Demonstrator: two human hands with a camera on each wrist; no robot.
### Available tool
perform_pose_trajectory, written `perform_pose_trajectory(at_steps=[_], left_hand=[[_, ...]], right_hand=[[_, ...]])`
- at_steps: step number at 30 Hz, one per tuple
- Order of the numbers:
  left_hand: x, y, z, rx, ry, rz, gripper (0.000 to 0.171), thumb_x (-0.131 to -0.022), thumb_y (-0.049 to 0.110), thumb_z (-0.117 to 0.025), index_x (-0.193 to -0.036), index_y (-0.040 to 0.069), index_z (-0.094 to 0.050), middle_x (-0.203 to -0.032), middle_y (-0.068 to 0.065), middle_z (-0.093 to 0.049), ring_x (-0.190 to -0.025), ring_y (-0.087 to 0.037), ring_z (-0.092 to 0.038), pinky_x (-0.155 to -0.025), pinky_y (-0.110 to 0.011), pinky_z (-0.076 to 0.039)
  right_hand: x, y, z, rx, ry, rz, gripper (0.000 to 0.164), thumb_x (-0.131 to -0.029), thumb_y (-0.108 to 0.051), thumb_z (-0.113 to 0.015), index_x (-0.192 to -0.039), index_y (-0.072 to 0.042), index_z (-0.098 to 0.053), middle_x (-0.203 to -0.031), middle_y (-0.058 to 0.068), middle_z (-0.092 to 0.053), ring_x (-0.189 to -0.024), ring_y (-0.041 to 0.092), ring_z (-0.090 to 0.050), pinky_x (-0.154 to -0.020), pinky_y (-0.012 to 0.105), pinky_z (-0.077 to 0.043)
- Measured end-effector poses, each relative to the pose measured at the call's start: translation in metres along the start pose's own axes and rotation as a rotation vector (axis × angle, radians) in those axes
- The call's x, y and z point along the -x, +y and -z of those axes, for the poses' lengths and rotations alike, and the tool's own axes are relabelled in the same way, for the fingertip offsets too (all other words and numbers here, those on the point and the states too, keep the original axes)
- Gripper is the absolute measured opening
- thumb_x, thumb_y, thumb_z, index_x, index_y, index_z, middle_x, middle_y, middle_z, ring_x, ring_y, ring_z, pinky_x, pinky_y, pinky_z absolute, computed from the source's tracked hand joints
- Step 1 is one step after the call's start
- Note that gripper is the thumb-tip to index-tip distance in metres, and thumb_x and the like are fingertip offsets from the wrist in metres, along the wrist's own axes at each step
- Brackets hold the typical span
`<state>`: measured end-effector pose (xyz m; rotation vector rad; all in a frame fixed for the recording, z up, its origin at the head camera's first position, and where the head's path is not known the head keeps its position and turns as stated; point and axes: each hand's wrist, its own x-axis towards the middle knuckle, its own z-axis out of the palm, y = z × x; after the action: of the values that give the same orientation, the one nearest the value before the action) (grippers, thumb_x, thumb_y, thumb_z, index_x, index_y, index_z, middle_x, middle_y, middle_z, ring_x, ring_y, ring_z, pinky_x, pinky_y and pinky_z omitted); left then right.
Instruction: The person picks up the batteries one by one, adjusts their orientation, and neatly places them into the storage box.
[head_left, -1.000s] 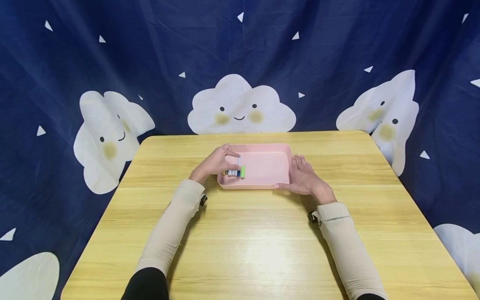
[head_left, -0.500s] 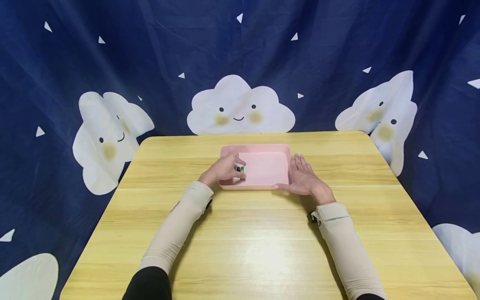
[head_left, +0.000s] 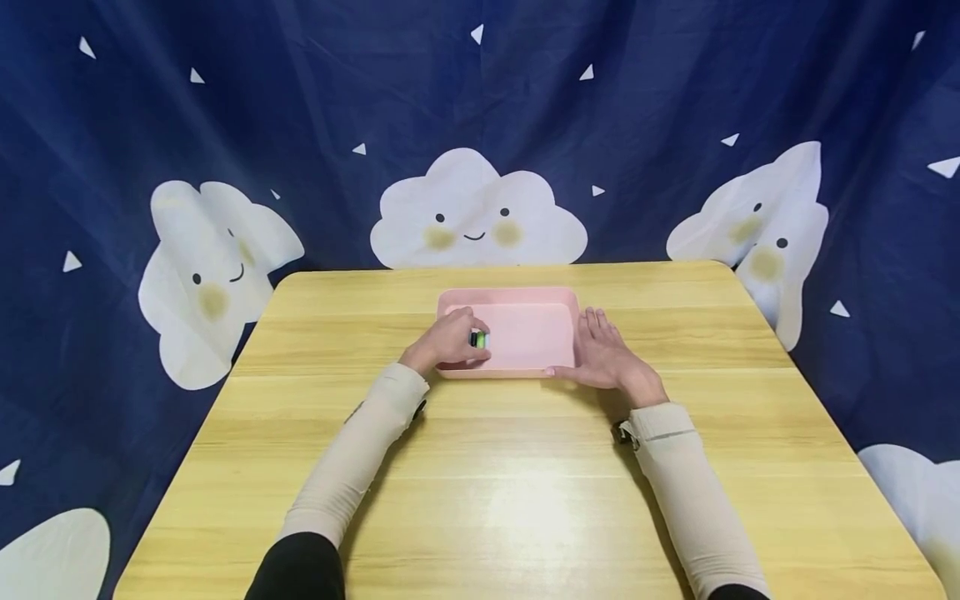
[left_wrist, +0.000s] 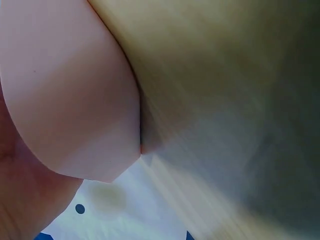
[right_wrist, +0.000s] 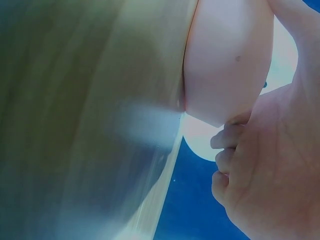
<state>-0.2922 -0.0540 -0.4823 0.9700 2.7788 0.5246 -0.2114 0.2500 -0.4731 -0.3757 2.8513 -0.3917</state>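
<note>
A shallow pink tray (head_left: 532, 337) lies toward the far side of the table in the head view. My left hand (head_left: 446, 337) reaches over its left side, with thumb and fingers curled around a small row of batteries (head_left: 481, 340). Green, dark and pale battery sides show between the fingertips; the rest are hidden under the hand. At the tray's right end my right hand (head_left: 606, 360) lies along the outside, fingers straight, thumb at the near rim. The right wrist view has the tray's outer wall (right_wrist: 227, 60) beside that palm. Only the wall (left_wrist: 75, 100) fills the left wrist view's upper left, batteries unseen.
The wooden table (head_left: 480, 467) stretches from the tray toward the person. A dark blue curtain (head_left: 330, 100) with white clouds hangs directly behind the table's far edge. A dark wrist camera sits under each pale sleeve (head_left: 360, 450).
My left hand has moved to the right and closed over the row of batteries, covering most of it. My right hand stays at the tray's right end.
</note>
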Motion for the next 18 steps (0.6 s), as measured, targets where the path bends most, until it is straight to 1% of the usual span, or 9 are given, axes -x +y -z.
perform_pose_trajectory(at_steps=[5, 9, 12, 15, 17, 18], left_hand=[[0.000, 0.001, 0.000, -0.040, -0.011, 0.012, 0.044, -0.088, 0.038, -0.080, -0.121, 0.010, -0.074, -0.108, -0.009, -0.066, -0.094, -0.022, -0.055, -0.086, -0.034, -0.048], [-0.001, -0.001, 0.001, -0.043, -0.017, 0.020, 0.047, -0.088, 0.040, -0.080, -0.124, 0.011, -0.073, -0.108, -0.008, -0.065, -0.095, -0.022, -0.054, -0.088, -0.035, -0.048], [0.001, -0.002, 0.002, -0.036, -0.013, 0.026, 0.052, -0.088, 0.042, -0.079, -0.129, 0.011, -0.070, -0.115, -0.009, -0.065, -0.102, -0.023, -0.056, -0.094, -0.037, -0.048], [0.007, -0.001, 0.006, 0.000, 0.033, 0.047, 0.057, -0.091, 0.044, -0.076, -0.135, 0.009, -0.066, -0.130, -0.011, -0.065, -0.119, -0.027, -0.058, -0.107, -0.043, -0.047], [0.012, 0.000, 0.010, 0.032, 0.087, 0.074, 0.060, -0.093, 0.046, -0.073, -0.139, 0.009, -0.064, -0.141, -0.011, -0.060, -0.130, -0.029, -0.055, -0.113, -0.048, -0.043], [0.014, 0.002, 0.013, 0.045, 0.123, 0.084, 0.059, -0.094, 0.046, -0.071, -0.140, 0.009, -0.063, -0.143, -0.011, -0.059, -0.134, -0.029, -0.053, -0.115, -0.050, -0.042]], right_hand=[[0.000, 0.000, 0.001, -0.003, 0.000, 0.003, 0.132, -0.087, -0.079, -0.058, -0.160, 0.013, 0.001, -0.168, 0.036, 0.005, -0.158, 0.052, 0.004, -0.128, 0.062, -0.004], [-0.001, -0.002, 0.003, -0.010, 0.000, 0.003, 0.131, -0.087, -0.078, -0.059, -0.160, 0.013, 0.002, -0.168, 0.035, 0.005, -0.158, 0.051, 0.005, -0.128, 0.062, -0.004], [-0.002, -0.002, 0.003, -0.011, 0.002, 0.006, 0.131, -0.087, -0.078, -0.059, -0.160, 0.013, 0.001, -0.168, 0.036, 0.004, -0.158, 0.052, 0.004, -0.128, 0.062, -0.004], [-0.003, -0.002, 0.002, -0.009, 0.000, 0.014, 0.131, -0.087, -0.079, -0.058, -0.160, 0.014, 0.000, -0.168, 0.037, 0.004, -0.158, 0.053, 0.002, -0.128, 0.062, -0.005], [-0.003, -0.002, 0.002, -0.013, -0.004, 0.014, 0.133, -0.086, -0.080, -0.059, -0.160, 0.013, 0.001, -0.168, 0.036, 0.004, -0.158, 0.052, 0.002, -0.128, 0.062, -0.005], [-0.002, -0.001, 0.003, -0.015, -0.006, 0.012, 0.133, -0.086, -0.080, -0.059, -0.160, 0.013, 0.001, -0.168, 0.036, 0.004, -0.158, 0.052, 0.002, -0.128, 0.062, -0.005]])
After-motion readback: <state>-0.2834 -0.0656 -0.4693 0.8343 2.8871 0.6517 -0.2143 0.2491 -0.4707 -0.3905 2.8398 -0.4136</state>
